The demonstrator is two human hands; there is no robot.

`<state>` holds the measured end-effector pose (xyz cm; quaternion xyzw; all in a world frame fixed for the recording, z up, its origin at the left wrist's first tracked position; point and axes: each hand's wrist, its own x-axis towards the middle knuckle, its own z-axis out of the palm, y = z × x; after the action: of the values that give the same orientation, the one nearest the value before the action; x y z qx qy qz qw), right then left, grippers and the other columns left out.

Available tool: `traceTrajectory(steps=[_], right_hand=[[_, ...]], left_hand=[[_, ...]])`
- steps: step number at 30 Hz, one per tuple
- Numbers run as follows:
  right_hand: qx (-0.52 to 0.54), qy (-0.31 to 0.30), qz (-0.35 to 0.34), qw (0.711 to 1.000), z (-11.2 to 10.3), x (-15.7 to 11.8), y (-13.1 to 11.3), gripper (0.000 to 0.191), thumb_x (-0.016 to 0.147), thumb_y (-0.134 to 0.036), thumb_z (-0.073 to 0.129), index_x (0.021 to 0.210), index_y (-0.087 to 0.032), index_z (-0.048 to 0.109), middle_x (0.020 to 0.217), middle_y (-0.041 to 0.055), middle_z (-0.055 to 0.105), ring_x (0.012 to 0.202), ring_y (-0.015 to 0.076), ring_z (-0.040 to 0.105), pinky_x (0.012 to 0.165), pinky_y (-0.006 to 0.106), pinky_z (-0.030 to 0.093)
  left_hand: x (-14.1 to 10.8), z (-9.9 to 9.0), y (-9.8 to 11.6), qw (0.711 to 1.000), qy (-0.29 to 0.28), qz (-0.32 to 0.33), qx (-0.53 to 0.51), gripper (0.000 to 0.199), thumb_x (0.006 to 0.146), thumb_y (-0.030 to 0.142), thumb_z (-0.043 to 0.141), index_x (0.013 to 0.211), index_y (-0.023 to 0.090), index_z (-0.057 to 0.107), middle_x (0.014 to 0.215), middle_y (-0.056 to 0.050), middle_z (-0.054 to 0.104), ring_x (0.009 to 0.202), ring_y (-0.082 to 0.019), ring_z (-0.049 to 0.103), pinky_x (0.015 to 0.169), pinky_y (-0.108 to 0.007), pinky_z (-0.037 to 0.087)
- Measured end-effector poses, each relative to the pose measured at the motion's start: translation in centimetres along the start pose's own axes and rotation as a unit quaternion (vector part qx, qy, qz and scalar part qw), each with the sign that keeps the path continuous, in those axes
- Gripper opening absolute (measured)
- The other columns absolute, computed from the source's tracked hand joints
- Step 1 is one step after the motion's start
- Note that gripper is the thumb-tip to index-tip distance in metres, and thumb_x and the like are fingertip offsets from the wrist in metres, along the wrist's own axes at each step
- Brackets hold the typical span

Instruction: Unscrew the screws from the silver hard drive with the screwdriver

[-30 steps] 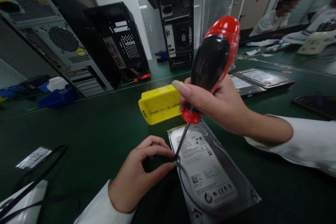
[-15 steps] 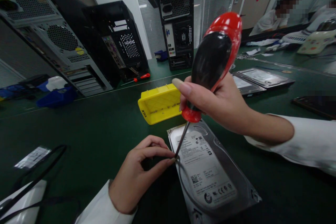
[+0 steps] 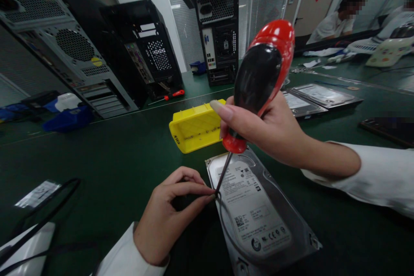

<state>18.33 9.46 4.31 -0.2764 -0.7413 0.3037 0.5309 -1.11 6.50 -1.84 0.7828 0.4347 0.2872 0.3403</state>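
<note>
A silver hard drive (image 3: pixel 252 211) with a white label lies on the green table before me. My right hand (image 3: pixel 268 125) is wrapped round the red and black handle of a screwdriver (image 3: pixel 258 77), tilted with its shaft running down to the drive's left edge. At that tip, the thumb and fingertips of my left hand (image 3: pixel 174 211) are pinched together; what lies between them is too small to make out. A thin curved line runs from there over the drive's label side. Just behind the drive is a yellow bin (image 3: pixel 197 129) tipped on its side.
Computer cases (image 3: pixel 80 51) stand along the back and left. A second screwdriver (image 3: pixel 174 94) lies by the middle case. More hard drives (image 3: pixel 326 95) sit at the right. Black cables (image 3: pixel 42 215) cross the left front. A person (image 3: pixel 336 23) sits far right.
The screwdriver handle has shifted slightly left and down along with my right hand. My left hand keeps its pinch at the drive's edge almost unmoved.
</note>
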Motion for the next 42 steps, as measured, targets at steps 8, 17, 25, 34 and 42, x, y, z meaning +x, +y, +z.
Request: traceTrajectory(steps=[8,17,25,34,42], right_hand=[[0.033,0.023,-0.005,0.999,-0.04,0.03,-0.09,0.026,0.077,-0.031,0.057,0.062,-0.010,0.052,0.056,-0.0026,0.051,0.046,-0.0002,0.047,0.044,0.008,0.039],[0.078,-0.003,0.003,0.997,0.13,-0.12,-0.10,0.020,0.078,-0.024,0.056,0.064,-0.010,0.052,0.057,-0.0031,0.051,0.045,-0.0003,0.047,0.042,0.009,0.039],[0.086,-0.005,0.006,0.996,0.01,-0.06,-0.25,0.017,0.076,-0.020,0.057,0.063,-0.011,0.053,0.056,-0.0039,0.050,0.045,-0.0001,0.047,0.043,0.009,0.040],[0.056,-0.004,0.000,0.998,0.05,-0.06,-0.11,0.021,0.076,-0.023,0.057,0.061,-0.009,0.053,0.052,-0.0037,0.049,0.043,-0.0006,0.046,0.041,0.008,0.038],[0.081,-0.018,0.010,0.997,0.16,-0.07,0.00,0.020,0.078,-0.026,0.055,0.064,-0.011,0.052,0.053,-0.0034,0.050,0.043,0.0004,0.045,0.042,0.010,0.039]], left_hand=[[0.02,0.12,-0.03,1.000,0.010,0.014,-0.014,0.011,0.074,0.016,0.063,0.076,0.019,0.075,0.079,-0.005,0.059,0.075,-0.016,0.059,0.067,-0.023,0.049],[-0.01,0.16,-0.01,0.999,-0.008,-0.007,-0.036,0.011,0.074,0.017,0.065,0.078,0.020,0.074,0.083,-0.004,0.059,0.080,-0.016,0.059,0.072,-0.024,0.048],[-0.13,0.09,-0.33,0.998,-0.019,-0.016,-0.049,0.011,0.075,0.019,0.064,0.080,0.021,0.074,0.085,-0.004,0.060,0.081,-0.018,0.058,0.073,-0.026,0.048],[0.00,-0.09,-0.16,0.998,-0.034,-0.027,-0.054,0.012,0.074,0.018,0.065,0.080,0.021,0.074,0.085,-0.004,0.060,0.081,-0.018,0.058,0.075,-0.027,0.048],[0.10,-0.20,0.13,0.997,-0.042,-0.032,-0.052,0.012,0.073,0.018,0.065,0.081,0.019,0.074,0.087,-0.005,0.059,0.083,-0.018,0.058,0.076,-0.027,0.047]])
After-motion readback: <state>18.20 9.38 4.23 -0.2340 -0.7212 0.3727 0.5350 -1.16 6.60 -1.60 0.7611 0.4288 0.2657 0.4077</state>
